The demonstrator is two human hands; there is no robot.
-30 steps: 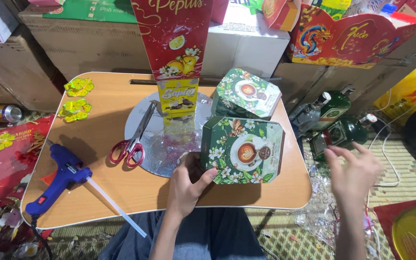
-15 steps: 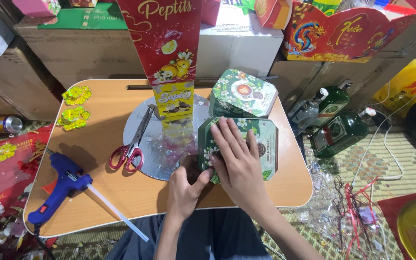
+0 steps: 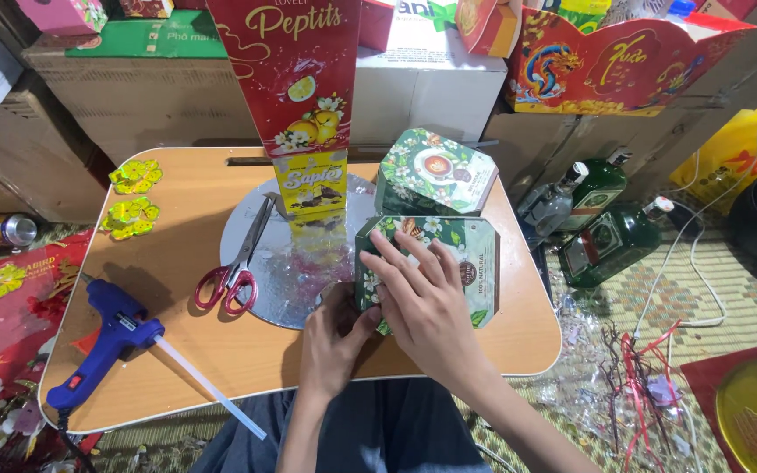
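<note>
A green octagonal tin [image 3: 462, 254] with flower print lies on the low wooden table [image 3: 186, 350], partly on a round silver board [image 3: 295, 263]. My right hand [image 3: 427, 307] rests flat on its lid, fingers spread. My left hand [image 3: 330, 337] grips the tin's near left edge. A second green tin [image 3: 435, 171] stands tilted just behind it. A tall red box [image 3: 295, 74] on a small yellow box [image 3: 310, 182] stands at the board's far edge.
Red-handled scissors [image 3: 234, 263] lie on the board's left. A blue glue gun [image 3: 102, 337] lies near the table's front left. Yellow flower stickers [image 3: 131, 197] sit at far left. Green bottles [image 3: 602, 228] lie on the floor to the right, with ribbons [image 3: 637, 368] and cardboard boxes [image 3: 142, 88] behind.
My right hand came in from the floor on the right and landed flat on the front tin's lid. My left hand stayed at the tin's near edge.
</note>
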